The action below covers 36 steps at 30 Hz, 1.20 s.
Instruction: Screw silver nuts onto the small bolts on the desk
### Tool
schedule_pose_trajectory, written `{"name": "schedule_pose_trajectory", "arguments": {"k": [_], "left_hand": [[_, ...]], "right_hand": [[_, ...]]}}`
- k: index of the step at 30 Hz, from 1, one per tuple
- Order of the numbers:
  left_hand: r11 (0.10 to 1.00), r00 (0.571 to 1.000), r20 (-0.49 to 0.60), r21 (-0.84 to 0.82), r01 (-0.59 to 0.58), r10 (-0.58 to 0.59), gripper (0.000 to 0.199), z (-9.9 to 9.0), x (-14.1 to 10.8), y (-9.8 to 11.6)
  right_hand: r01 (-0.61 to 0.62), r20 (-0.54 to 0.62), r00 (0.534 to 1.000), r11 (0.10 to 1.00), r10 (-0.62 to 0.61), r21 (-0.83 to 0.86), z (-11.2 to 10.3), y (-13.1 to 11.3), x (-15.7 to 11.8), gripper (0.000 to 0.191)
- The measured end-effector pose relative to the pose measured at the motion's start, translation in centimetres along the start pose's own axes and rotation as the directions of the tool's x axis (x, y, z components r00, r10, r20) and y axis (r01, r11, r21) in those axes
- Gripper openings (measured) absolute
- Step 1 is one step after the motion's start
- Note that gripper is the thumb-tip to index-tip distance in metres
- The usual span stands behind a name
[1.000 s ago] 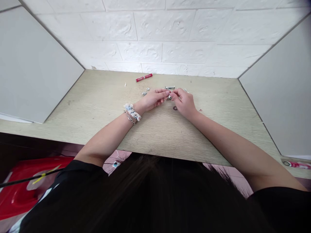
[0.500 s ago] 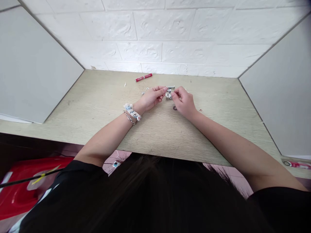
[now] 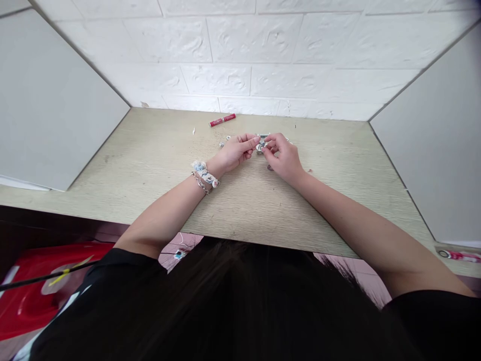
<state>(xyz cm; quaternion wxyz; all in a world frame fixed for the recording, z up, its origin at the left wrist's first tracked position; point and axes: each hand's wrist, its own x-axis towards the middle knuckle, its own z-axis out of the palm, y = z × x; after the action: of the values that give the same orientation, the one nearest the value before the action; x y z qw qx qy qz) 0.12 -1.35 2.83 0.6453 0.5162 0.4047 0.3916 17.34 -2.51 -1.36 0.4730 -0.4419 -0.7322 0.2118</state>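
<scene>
Between my two hands is a small silvery metal piece with rounded parts [image 3: 260,147], too small to identify. My left hand [image 3: 235,152] pinches its left side, thumb and forefinger together. On the other side, my right hand [image 3: 283,156] has thumb and fingertips closed on the piece's right edge. Just beyond the fingers shows a metal bar [image 3: 264,135], partly hidden. A dark ring-shaped bit [image 3: 270,168] lies under my right hand. Small metal bits [image 3: 221,144] lie left of my left hand. A beaded bracelet and a chain circle my left wrist.
A red tube [image 3: 222,120] lies near the white brick wall [image 3: 233,45] at the back of the wooden tabletop [image 3: 240,210]. Grey panels [image 3: 48,100] stand left and right. A red-and-white cylinder [image 3: 458,255] rests at the right edge. Below left is a red plastic object [image 3: 33,306].
My right fingers have shifted slightly left, their tips closing further over the metal piece. My left hand stays almost where it was.
</scene>
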Motion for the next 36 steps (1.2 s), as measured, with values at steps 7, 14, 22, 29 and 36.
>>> {"name": "schedule_pose_trajectory", "arguments": {"k": [7, 14, 22, 29, 36], "left_hand": [[0.998, 1.0, 0.022, -0.057, -0.004, 0.006, 0.018, -0.1, 0.0, -0.1], [0.996, 1.0, -0.007, -0.085, 0.0, -0.001, 0.019, 0.5, -0.2, 0.1], [0.984, 1.0, -0.015, -0.177, -0.007, 0.005, 0.021, 0.2, 0.2, -0.3], [0.976, 0.997, -0.08, -0.215, -0.028, 0.011, 0.02, 0.2, 0.2, -0.3], [0.975, 0.995, -0.097, -0.216, -0.04, 0.019, 0.019, 0.2, 0.1, -0.2]], "right_hand": [[0.017, 0.0, 1.0, 0.999, -0.017, -0.037, 0.0, -0.1, 0.1, 0.019], [0.055, 0.017, 0.998, 0.992, -0.053, -0.117, -0.3, -0.8, 0.2, 0.038], [0.103, -0.034, 0.993, 0.97, -0.113, -0.222, 0.3, -0.7, -0.3, 0.012], [0.146, -0.026, 0.987, 0.96, -0.156, -0.239, 0.4, 0.0, -0.2, 0.016], [0.177, 0.002, 0.983, 0.951, -0.183, -0.253, 0.3, -0.1, -0.2, 0.023]]}}
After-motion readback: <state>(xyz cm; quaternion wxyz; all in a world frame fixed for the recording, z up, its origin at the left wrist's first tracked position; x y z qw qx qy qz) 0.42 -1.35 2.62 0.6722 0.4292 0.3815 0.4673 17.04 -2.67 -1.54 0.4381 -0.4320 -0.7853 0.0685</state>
